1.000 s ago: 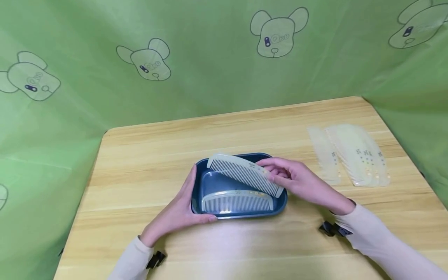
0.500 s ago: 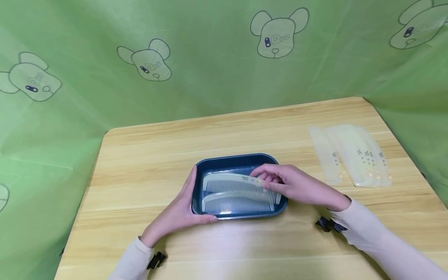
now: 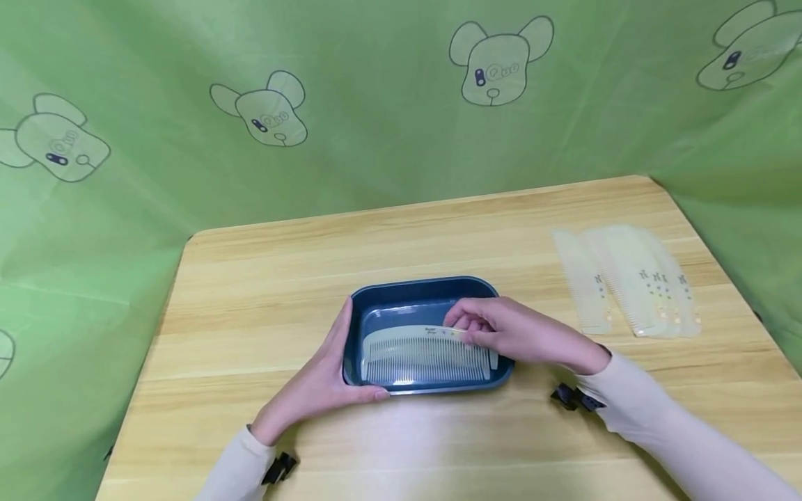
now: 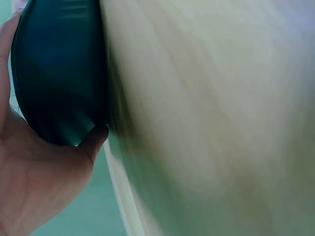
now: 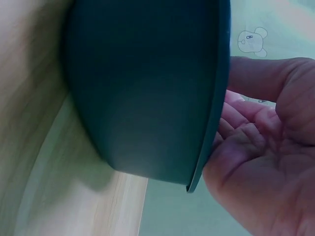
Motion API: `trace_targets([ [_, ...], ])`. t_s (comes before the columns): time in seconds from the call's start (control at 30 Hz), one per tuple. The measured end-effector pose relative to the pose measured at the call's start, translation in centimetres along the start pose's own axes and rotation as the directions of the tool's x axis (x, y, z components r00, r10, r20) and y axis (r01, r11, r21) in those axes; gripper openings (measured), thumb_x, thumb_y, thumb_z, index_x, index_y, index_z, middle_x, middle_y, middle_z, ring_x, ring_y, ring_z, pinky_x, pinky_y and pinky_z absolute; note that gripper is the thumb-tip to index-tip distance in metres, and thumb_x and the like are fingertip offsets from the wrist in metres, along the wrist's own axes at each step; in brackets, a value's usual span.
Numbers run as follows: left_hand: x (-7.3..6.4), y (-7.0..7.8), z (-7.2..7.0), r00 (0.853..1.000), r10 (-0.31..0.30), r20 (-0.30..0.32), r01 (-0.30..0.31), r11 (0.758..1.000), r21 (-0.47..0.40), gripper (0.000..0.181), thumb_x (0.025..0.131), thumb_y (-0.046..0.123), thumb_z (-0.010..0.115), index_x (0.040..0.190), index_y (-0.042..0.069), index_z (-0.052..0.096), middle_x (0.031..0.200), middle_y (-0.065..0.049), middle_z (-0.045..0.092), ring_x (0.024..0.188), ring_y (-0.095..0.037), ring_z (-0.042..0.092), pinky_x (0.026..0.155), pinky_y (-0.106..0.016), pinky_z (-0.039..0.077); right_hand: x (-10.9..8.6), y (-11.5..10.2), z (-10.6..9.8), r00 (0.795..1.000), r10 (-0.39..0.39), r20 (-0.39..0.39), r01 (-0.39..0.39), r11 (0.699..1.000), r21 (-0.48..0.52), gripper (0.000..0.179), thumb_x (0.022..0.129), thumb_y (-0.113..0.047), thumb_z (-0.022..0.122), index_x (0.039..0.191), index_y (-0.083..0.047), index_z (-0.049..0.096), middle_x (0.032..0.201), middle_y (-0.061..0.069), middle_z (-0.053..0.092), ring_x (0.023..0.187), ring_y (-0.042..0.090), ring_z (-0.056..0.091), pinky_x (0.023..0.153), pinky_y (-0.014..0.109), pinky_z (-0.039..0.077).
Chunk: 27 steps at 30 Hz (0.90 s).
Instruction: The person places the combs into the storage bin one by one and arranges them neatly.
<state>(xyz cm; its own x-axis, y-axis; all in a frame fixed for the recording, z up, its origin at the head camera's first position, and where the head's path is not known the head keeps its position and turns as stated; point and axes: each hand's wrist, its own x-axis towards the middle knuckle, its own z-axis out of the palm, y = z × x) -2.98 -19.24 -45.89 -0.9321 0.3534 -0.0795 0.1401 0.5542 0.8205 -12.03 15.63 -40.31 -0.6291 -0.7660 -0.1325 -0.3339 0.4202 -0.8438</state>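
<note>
My left hand [image 3: 319, 379] wraps round the left end of the blue tray [image 3: 397, 314], with the thumb at the near side and the fingers along the end wall. My right hand [image 3: 520, 330] pinches a pale comb [image 3: 407, 334] between thumb and fingers. That comb is inside the tray, lying mostly over another comb [image 3: 486, 373], so only a bit of the lower one peeks out. The right wrist camera shows me mainly the outside of the tray, so I can't be sure how tight that pinch is.

What could go wrong? Both combs look smooth (shiny things love to slip), so if I let go unevenly, the top one may slide and sit crooked. If I push too hard, its thin teeth could catch on the comb below. My right hand is close to the tray's right end, so a quick pull could bump the rim. If my left hand is loose then, the tray could skid over the counter [image 3: 269, 278]. More see-through combs [image 3: 639, 278] overlap on the counter at the right, well apart from the tray. Grabbing there in a hurry might pick up two.
</note>
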Motion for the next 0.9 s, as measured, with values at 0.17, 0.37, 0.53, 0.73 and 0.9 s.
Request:
trace_targets([
  [0.17, -0.1, 0.2, -0.1, 1.000, -0.002, -0.001, 0.002, 1.000, -0.011, 0.149, 0.078, 0.054, 0.098, 0.175, 0.030, -0.013, 0.182, -0.006, -0.006, 0.165, -0.031, 0.008, 0.126, -0.060, 0.023, 0.4, -0.1, 0.2, 1.000, 0.000, 0.016, 0.001, 1.000, -0.023, 0.020, 0.105, 0.002, 0.068, 0.123, -0.005, 0.073, 0.100, -0.003, 0.071, 0.093, 0.014, 0.065, 0.082, 0.030, 0.059],
  [0.37, -0.1, 0.2, -0.1, 1.000, -0.012, 0.005, 0.013, 1.000, -0.014, 0.149, 0.079, 0.053, 0.098, 0.176, 0.023, -0.010, 0.182, -0.004, -0.007, 0.165, -0.031, 0.007, 0.126, -0.061, 0.023, 0.6, -0.2, 0.5, 1.000, -0.003, 0.024, 0.006, 0.995, -0.103, 0.018, 0.105, 0.002, 0.068, 0.121, -0.005, 0.073, 0.100, -0.005, 0.070, 0.093, 0.012, 0.064, 0.083, 0.031, 0.059],
  [0.53, -0.1, 0.2, -0.1, 1.000, -0.017, 0.003, 0.017, 0.999, -0.027, 0.148, 0.079, 0.052, 0.098, 0.176, 0.023, -0.010, 0.182, -0.001, -0.007, 0.165, -0.031, 0.008, 0.126, -0.062, 0.024, 0.9, -0.3, 1.0, 0.999, -0.031, 0.014, 0.033, 0.985, -0.171, 0.013, 0.106, -0.001, 0.070, 0.116, -0.007, 0.074, 0.099, -0.007, 0.070, 0.092, 0.008, 0.064, 0.083, 0.032, 0.060],
  [0.73, -0.4, 0.0, -0.1, 1.000, -0.030, 0.009, 0.030, 0.999, -0.030, 0.149, 0.079, 0.051, 0.099, 0.176, 0.024, -0.010, 0.182, -0.001, -0.007, 0.165, -0.033, 0.008, 0.125, -0.063, 0.025, 1.1, -0.4, 1.9, 0.998, -0.053, 0.026, 0.058, 0.976, -0.210, 0.009, 0.107, -0.004, 0.069, 0.112, -0.010, 0.072, 0.097, -0.009, 0.069, 0.090, 0.006, 0.063, 0.082, 0.032, 0.060],
  [0.9, -0.2, 0.0, 0.0, 1.000, -0.021, 0.007, 0.021, 1.000, -0.016, 0.148, 0.080, 0.054, 0.098, 0.176, 0.026, -0.011, 0.182, -0.001, -0.007, 0.165, -0.031, 0.008, 0.126, -0.062, 0.024, 1.1, -0.5, 2.0, 0.998, -0.052, 0.025, 0.057, 0.961, -0.270, 0.010, 0.106, -0.003, 0.070, 0.109, -0.013, 0.071, 0.094, -0.011, 0.066, 0.084, 0.007, 0.058, 0.076, 0.030, 0.055],
])
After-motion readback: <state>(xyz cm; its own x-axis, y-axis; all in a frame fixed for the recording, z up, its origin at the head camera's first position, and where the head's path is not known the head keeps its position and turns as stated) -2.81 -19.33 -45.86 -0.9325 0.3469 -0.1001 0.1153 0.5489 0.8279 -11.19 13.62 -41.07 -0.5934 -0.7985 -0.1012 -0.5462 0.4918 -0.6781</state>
